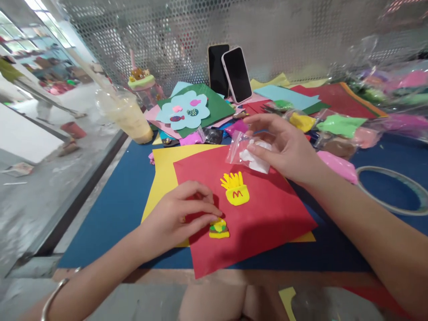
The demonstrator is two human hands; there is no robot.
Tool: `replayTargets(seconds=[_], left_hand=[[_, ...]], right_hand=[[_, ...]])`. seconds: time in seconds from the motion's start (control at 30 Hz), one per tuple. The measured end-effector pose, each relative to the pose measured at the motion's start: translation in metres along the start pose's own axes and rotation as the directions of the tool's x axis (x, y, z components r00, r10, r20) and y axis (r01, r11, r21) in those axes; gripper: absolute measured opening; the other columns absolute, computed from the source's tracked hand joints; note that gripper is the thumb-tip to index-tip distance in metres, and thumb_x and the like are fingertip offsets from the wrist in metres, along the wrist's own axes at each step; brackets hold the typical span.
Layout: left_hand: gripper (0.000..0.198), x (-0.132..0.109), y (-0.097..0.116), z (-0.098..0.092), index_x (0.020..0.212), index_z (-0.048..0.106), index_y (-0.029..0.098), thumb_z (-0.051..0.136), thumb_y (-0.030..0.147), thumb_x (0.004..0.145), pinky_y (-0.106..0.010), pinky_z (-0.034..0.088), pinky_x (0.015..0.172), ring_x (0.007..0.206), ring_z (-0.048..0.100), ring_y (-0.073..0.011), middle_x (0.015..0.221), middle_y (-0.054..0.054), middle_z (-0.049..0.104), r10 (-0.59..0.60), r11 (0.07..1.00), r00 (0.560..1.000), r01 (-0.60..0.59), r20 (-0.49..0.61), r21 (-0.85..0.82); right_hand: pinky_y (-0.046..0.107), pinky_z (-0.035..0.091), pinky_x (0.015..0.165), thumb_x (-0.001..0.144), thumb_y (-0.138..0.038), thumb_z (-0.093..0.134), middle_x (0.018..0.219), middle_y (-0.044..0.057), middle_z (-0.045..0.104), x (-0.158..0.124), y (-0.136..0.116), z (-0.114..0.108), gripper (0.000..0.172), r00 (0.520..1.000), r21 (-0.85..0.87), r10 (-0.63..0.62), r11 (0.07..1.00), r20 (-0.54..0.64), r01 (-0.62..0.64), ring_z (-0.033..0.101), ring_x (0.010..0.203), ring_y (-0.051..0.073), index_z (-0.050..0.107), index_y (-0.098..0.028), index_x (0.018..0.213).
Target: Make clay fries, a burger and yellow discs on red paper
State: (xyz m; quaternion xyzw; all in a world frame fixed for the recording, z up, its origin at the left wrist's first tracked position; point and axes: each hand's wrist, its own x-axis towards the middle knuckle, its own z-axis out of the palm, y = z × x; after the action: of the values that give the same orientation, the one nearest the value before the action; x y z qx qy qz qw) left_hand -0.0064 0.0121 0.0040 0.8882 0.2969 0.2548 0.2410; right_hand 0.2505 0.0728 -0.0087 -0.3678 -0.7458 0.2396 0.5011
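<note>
My right hand (pixel 284 149) pinches a small clear zip bag of white modelling clay (pixel 257 157) above the far part of a red paper sheet (pixel 267 214). At the sheet's left side, my left hand (pixel 187 207) has its fingers bent and the tips of thumb and forefinger close together. Those tips are at the upper edge of a small clay burger (pixel 219 230) in yellow, green and brown. Whatever lies between them, if anything, is hidden. Between my hands, a yellow clay box of fries (pixel 237 189) with a red M lies flat on the red sheet.
Under the red sheet lies yellow paper (pixel 160 178). Two phones (pixel 237 76) lean against the perforated metal panel (pixel 284 35). A drink cup (pixel 129 113) stands at left, beside a blue cloud-shaped cutout (pixel 183 109). Bagged clay (pixel 341 125) and a tape roll (pixel 394 209) are at right.
</note>
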Motion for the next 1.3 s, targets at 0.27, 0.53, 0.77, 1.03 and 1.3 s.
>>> replayTargets(seconds=[0.27,0.53,0.77,1.03,1.3], left_hand=[[0.013,0.0013,-0.0029,0.0050,0.091,0.073,0.025,0.067,0.018,0.083,-0.025,0.053,0.074,0.084,0.062,-0.0154,0.090,-0.005,0.062,0.005,0.999,1.000,-0.004,0.027,-0.050],[0.017,0.0007,-0.0043,0.0073,0.098,0.072,0.025,0.063,0.018,0.086,-0.025,0.053,0.075,0.086,0.061,-0.0153,0.093,-0.005,0.062,0.023,0.999,0.997,-0.021,0.074,-0.036],[0.020,-0.0010,-0.0063,0.0061,0.101,0.070,0.023,0.060,0.015,0.087,-0.024,0.052,0.078,0.090,0.060,-0.0148,0.096,-0.006,0.061,0.031,0.999,0.994,-0.032,0.105,0.014],[0.020,-0.0011,-0.0057,0.0059,0.103,0.070,0.026,0.059,0.017,0.088,-0.026,0.054,0.076,0.090,0.062,-0.0164,0.096,-0.005,0.062,0.026,0.996,0.993,-0.035,0.111,0.077],[0.020,-0.0012,-0.0044,0.0049,0.103,0.069,0.024,0.058,0.016,0.088,-0.026,0.054,0.077,0.091,0.061,-0.0157,0.095,-0.006,0.061,0.052,0.995,0.991,-0.062,0.120,0.083]], right_hand=[[0.037,0.053,0.094,0.083,-0.023,0.064,0.109,0.004,0.061,0.0006,-0.0015,-0.0006,0.034,1.000,0.031,0.000,1.000,0.028,-0.001,0.060,0.102,0.021,0.058,-0.030,0.115],[0.038,0.050,0.097,0.083,-0.015,0.064,0.117,0.002,0.059,0.0002,-0.0008,-0.0021,0.036,0.999,0.041,-0.019,0.999,0.048,0.017,0.058,0.106,0.019,0.057,-0.028,0.116],[0.038,0.050,0.098,0.081,-0.012,0.064,0.119,0.000,0.058,0.0009,0.0016,-0.0026,0.039,0.997,0.050,-0.047,0.998,0.062,0.044,0.058,0.106,0.019,0.056,-0.027,0.116],[0.037,0.049,0.100,0.082,-0.009,0.059,0.125,0.002,0.054,0.0005,-0.0001,-0.0049,0.041,0.994,0.001,-0.062,0.998,0.095,0.062,0.055,0.108,0.015,0.052,-0.021,0.121],[0.034,0.048,0.100,0.082,-0.009,0.060,0.124,-0.001,0.055,0.0004,-0.0005,-0.0061,0.041,0.995,-0.023,-0.058,0.998,0.078,0.060,0.053,0.111,0.015,0.053,-0.022,0.120]])
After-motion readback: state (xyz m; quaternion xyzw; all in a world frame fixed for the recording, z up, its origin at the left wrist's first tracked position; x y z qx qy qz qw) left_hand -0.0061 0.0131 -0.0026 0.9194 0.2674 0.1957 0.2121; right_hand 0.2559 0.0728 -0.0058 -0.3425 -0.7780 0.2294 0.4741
